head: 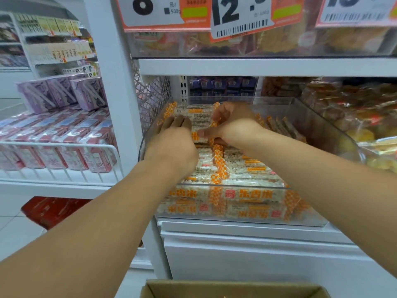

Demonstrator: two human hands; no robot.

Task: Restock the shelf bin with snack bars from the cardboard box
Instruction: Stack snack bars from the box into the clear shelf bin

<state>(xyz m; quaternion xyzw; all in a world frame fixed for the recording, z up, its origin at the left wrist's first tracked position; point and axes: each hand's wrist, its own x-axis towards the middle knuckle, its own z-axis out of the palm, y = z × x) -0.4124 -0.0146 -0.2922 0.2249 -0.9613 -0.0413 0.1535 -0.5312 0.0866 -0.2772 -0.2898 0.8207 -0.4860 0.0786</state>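
A clear plastic shelf bin [335, 134] holds several white puffed-rice snack bars [247, 166] with orange checkered wrapper ends. Both my hands are inside the bin at its back left. My left hand [171, 143] lies on the bars with fingers stretched forward over a bar's left end. My right hand [232, 123] has fingers and thumb curled round the right end of a stack of snack bars [193, 114] at the back. The cardboard box [234, 289] sits at the bottom edge, only its open top rim showing.
Price signs [238, 16] hang from the shelf above. Bagged pastries [354, 108] fill the bin to the right. Pink and purple cartons [62, 134] stand on wire shelving at left. A red object [51, 209] sits on the floor below.
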